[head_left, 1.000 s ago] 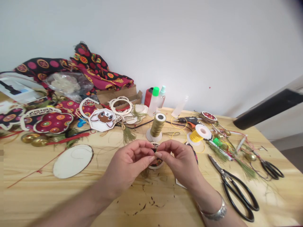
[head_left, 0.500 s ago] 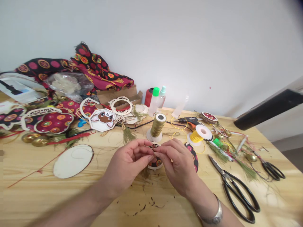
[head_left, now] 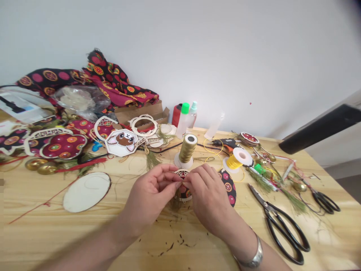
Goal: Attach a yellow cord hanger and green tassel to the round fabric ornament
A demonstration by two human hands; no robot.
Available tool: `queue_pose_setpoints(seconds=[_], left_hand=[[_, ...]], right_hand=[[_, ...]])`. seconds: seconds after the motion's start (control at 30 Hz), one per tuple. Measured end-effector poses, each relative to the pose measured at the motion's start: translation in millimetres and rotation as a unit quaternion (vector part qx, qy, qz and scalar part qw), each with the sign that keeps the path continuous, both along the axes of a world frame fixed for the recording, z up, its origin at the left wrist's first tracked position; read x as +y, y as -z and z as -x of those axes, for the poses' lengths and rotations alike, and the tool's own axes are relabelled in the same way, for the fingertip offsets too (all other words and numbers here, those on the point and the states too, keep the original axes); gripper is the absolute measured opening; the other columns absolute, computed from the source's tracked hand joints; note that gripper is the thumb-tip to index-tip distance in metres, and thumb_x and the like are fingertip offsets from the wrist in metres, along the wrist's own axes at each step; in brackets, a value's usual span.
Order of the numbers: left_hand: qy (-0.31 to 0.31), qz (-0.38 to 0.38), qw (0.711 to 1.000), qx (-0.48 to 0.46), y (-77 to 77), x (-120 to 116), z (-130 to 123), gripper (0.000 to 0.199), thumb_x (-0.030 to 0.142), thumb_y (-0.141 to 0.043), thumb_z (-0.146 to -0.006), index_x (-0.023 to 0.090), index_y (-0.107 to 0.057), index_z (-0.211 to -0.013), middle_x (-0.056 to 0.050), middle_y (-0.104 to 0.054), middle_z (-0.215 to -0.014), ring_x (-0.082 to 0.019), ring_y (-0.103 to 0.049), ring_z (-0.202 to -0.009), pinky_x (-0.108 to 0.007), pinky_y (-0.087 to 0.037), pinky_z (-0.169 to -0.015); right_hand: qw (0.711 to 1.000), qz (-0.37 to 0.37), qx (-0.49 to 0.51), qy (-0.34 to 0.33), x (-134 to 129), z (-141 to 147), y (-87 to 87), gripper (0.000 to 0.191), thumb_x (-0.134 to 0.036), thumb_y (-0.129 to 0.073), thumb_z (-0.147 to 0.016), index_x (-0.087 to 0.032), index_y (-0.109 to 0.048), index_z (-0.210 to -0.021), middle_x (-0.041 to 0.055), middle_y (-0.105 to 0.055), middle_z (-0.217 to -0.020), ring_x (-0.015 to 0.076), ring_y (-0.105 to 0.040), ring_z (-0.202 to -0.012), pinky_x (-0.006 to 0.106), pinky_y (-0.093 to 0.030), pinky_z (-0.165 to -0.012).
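Note:
My left hand (head_left: 150, 192) and my right hand (head_left: 210, 195) meet in the middle, thumbs and fingertips pinched close together. What they pinch is too small to make out. Just under the fingertips is a round wooden-framed ornament (head_left: 184, 194) with a fretwork top and dark patterned fabric, partly covered by my fingers. Olive tassel strands (head_left: 175, 201) show below my left fingertips. A dark fabric-covered oval (head_left: 228, 186) lies beside my right hand, partly hidden by it. Behind my hands stands a spool of olive thread (head_left: 187, 150).
Large black-handled scissors (head_left: 282, 222) lie at right, near a yellow cord spool (head_left: 235, 160) and a glue gun (head_left: 225, 144). At left are a white oval (head_left: 86, 192), a flower-shaped fabric piece (head_left: 64, 145) and an octagonal animal plaque (head_left: 122, 143). Bottles (head_left: 183, 122) stand by the wall.
My right hand has turned slightly, its knuckles now more over the fingertips. More of the ornament's fretwork top shows. My left hand stays nearly in place, still pinching.

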State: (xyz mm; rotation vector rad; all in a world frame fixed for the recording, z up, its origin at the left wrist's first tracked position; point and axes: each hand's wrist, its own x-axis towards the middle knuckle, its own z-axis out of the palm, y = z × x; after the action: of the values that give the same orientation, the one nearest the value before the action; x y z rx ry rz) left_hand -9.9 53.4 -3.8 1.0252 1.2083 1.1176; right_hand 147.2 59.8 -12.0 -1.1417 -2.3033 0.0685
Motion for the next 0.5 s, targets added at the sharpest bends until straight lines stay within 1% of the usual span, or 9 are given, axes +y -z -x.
queue_pose_setpoints(seconds=[0.1, 0.17, 0.23, 0.33, 0.43, 0.5], left_hand=[[-0.001, -0.003, 1.000, 0.002, -1.4, -1.4, 0.0, 0.023, 0.012, -0.068, -0.070, 0.019, -0.061, -0.091, 0.004, -0.072, -0.072, -0.010, -0.069, -0.068, -0.018, -0.055, -0.065], [0.001, -0.013, 1.000, 0.000, -1.2, -2.4, 0.2, 0.020, 0.012, -0.067, -0.070, 0.020, -0.062, -0.088, 0.004, -0.072, -0.072, -0.010, -0.069, -0.068, -0.017, -0.055, -0.064], [0.010, -0.027, 1.000, 0.001, -0.3, -3.0, 0.4, 0.013, 0.012, -0.066, -0.072, 0.020, -0.062, -0.082, 0.005, -0.071, -0.071, -0.010, -0.068, -0.067, -0.016, -0.054, -0.063], [0.022, -0.043, 0.999, 0.011, 0.5, -2.9, 0.5, 0.007, 0.014, -0.065, -0.074, 0.020, -0.064, -0.075, 0.004, -0.072, -0.069, -0.009, -0.068, -0.065, -0.016, -0.054, -0.063], [0.023, -0.065, 0.997, 0.030, 0.1, -2.7, 0.5, 0.006, 0.014, -0.066, -0.073, 0.019, -0.068, -0.073, 0.002, -0.073, -0.080, -0.011, -0.068, -0.071, -0.017, -0.055, -0.067], [0.025, -0.072, 0.997, 0.031, -0.2, -2.8, 0.5, 0.006, 0.014, -0.066, -0.073, 0.019, -0.069, -0.073, 0.000, -0.074, -0.087, -0.012, -0.069, -0.075, -0.019, -0.055, -0.070]], right_hand=[[0.992, 0.085, 0.087, -0.025, -2.6, 1.5, -5.7, 0.021, -0.009, -0.040, -0.092, -0.017, -0.050, -0.075, 0.0050, -0.055, -0.078, 0.0181, -0.046, -0.076, 0.032, -0.039, -0.069], [0.974, 0.155, 0.159, -0.037, -4.4, 1.4, -8.8, 0.021, -0.009, -0.040, -0.092, -0.018, -0.049, -0.076, 0.0031, -0.054, -0.080, 0.0159, -0.049, -0.078, 0.029, -0.040, -0.070], [0.949, 0.225, 0.219, -0.036, -5.3, 0.3, -9.7, 0.019, -0.012, -0.041, -0.093, -0.019, -0.050, -0.077, 0.0011, -0.053, -0.079, 0.0138, -0.050, -0.077, 0.026, -0.041, -0.070], [0.901, 0.320, 0.292, -0.029, -4.6, -1.0, -8.1, 0.019, -0.021, -0.044, -0.094, -0.020, -0.051, -0.077, -0.0012, -0.054, -0.074, 0.0121, -0.049, -0.070, 0.024, -0.041, -0.066], [0.855, 0.383, 0.348, -0.029, -2.3, -0.6, -6.9, 0.021, -0.025, -0.046, -0.092, -0.019, -0.052, -0.073, -0.0017, -0.055, -0.069, 0.0117, -0.048, -0.066, 0.024, -0.041, -0.063], [0.834, 0.406, 0.373, -0.027, -0.7, 0.5, -7.7, 0.021, -0.026, -0.048, -0.091, -0.018, -0.053, -0.071, -0.0014, -0.056, -0.067, 0.0116, -0.048, -0.065, 0.024, -0.041, -0.062]])
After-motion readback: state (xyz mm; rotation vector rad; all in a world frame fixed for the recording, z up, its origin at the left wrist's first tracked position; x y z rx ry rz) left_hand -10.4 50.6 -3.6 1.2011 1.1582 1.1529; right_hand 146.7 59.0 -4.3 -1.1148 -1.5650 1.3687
